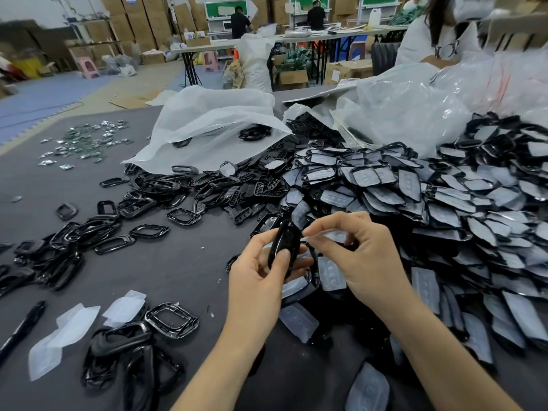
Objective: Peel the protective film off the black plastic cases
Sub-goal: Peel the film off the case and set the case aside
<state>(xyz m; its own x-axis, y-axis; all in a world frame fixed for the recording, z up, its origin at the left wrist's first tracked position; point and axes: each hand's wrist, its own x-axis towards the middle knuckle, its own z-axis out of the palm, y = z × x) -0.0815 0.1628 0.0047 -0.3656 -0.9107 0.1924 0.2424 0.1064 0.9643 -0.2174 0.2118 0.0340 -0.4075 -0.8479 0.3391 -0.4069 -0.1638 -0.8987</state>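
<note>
Head camera, centre of the frame, a little below the middle: I see the left hand (258, 277) curled round a black plastic case (281, 241), holding it upright on its edge, with the thumb pressed flat on its glossy face and the fingers wrapped behind it. Just to its right, the right hand (364, 262) pinches a strip of clear protective film (332, 235) between thumb and forefinger, its other fingers loosely bent. The film runs from that pinch back towards the case's right edge. I cannot tell whether it is attached there or already free.

Both hands hover above a dark grey table (178, 271). Directly beneath and to the right of them lies a heap of film-covered cases (444, 197), overlapping like shingles and filling the right half of the frame down to the lower edge.

To the left of the hands, black frames (178, 188) are strewn across the middle of the table, and more of them sit in a cluster at lower left. Beside that cluster lie several peeled films (74, 324), pale and crumpled, and a black marker (23, 330) lies at the far left edge.

Beyond the frames, a white plastic bag (207, 120) slumps open above the centre, with black parts spilling from its mouth. Small silvery packets (89, 140) are scattered at upper left.

At upper right a person in a white shirt (430, 40) sits behind more clear bags. Stacked cardboard boxes (142, 22) line the back wall, and a pink stool (87, 66) stands on the floor at upper left.
</note>
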